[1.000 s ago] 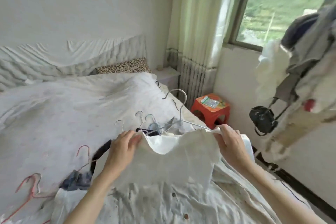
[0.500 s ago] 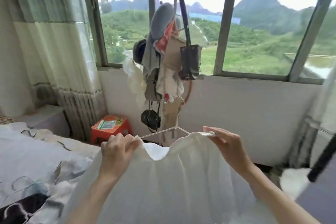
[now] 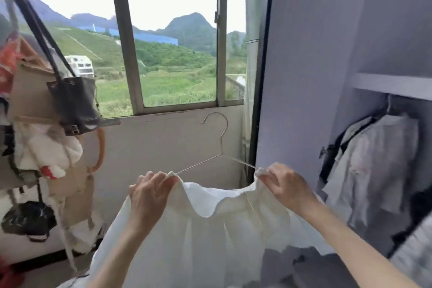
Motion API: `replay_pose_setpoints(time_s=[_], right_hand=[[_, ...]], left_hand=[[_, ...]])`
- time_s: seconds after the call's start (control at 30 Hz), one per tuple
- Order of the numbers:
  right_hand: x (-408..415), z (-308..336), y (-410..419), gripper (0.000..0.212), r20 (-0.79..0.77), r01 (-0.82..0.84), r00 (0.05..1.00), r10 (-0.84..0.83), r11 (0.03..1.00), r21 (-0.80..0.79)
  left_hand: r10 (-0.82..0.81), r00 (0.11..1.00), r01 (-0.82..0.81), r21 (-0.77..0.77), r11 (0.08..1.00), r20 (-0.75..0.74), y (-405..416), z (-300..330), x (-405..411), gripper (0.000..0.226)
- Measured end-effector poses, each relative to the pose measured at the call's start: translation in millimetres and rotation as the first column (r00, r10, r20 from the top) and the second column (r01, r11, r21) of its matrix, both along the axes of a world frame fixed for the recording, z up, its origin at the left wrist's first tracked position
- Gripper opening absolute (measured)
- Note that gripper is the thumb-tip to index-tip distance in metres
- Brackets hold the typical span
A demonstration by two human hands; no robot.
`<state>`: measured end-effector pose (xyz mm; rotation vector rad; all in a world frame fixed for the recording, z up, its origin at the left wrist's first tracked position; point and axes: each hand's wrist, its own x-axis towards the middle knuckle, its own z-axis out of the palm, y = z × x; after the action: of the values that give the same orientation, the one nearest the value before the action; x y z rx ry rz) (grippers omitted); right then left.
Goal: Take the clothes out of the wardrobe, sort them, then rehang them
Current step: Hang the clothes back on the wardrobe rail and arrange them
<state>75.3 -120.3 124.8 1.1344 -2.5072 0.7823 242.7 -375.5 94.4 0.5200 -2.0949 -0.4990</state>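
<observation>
White garment [image 3: 210, 241] hem below frame, hanger [image 3: 218, 147] ends inside.

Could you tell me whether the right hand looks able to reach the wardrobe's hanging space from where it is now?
Probably yes. The right hand pinches the white garment on its wire hanger, beside the open wardrobe. Nothing stands between them, though hung clothes already fill part of that space.

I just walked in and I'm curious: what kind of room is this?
Probably a bedroom or dressing corner: an open wardrobe with hung clothes, a rack of bags, and a window facing green hills.
</observation>
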Motion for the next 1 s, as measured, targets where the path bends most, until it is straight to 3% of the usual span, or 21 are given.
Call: replay_pose_setpoints(time_s=[0.2, 0.3, 0.37, 0.47, 0.63, 0.73, 0.8, 0.9, 1.0], right_hand=[[-42, -21, 101, 0.049, -0.081, 0.341, 0.936, -0.344, 0.939, -0.043], [-47, -29, 144, 0.039, -0.099, 0.505, 0.858, -0.505, 0.863, -0.029], [-44, -33, 171, 0.036, -0.096, 0.606, 0.792, -0.604, 0.795, 0.003], [-31, -41, 206, 0.034, -0.067, 0.76, 0.649, -0.758, 0.642, 0.102], [-7, -55, 239, 0.03, 0.041, 0.918, 0.327, -0.944, 0.328, 0.224], [4, -65, 258, 0.032, 0.222, 0.931, 0.135, -0.966, 0.2, 0.306], [11, -76, 274, 0.036, 0.431, 0.941, 0.052, -0.901, 0.188, 0.28], [19, -86, 286, 0.039, 0.688, 0.985, 0.067, -0.722, 0.159, 0.071], [17, -82, 292, 0.035, 0.77, 0.992, 0.127, -0.626, 0.094, -0.087]], left_hand=[[-0.259, 0.955, 0.262, -0.008, 0.965, 0.145, 69, -22, -118, 0.053], [-0.418, 0.875, 0.423, 0.033, 0.905, 0.245, 106, -31, -165, 0.041], [-0.537, 0.776, 0.54, 0.092, 0.837, 0.329, 129, -40, -194, 0.03], [-0.711, 0.563, 0.722, 0.168, 0.671, 0.422, 164, -47, -227, 0.035], [-0.793, 0.338, 0.869, 0.156, 0.47, 0.507, 218, -50, -260, 0.044], [-0.825, 0.249, 0.914, 0.158, 0.373, 0.507, 241, -52, -273, 0.043], [-0.845, 0.213, 0.938, 0.141, 0.318, 0.491, 257, -52, -280, 0.04], [-0.865, 0.182, 0.961, 0.103, 0.257, 0.468, 280, -48, -291, 0.038], [-0.89, 0.15, 0.974, 0.09, 0.208, 0.43, 309, -36, -305, 0.039]])
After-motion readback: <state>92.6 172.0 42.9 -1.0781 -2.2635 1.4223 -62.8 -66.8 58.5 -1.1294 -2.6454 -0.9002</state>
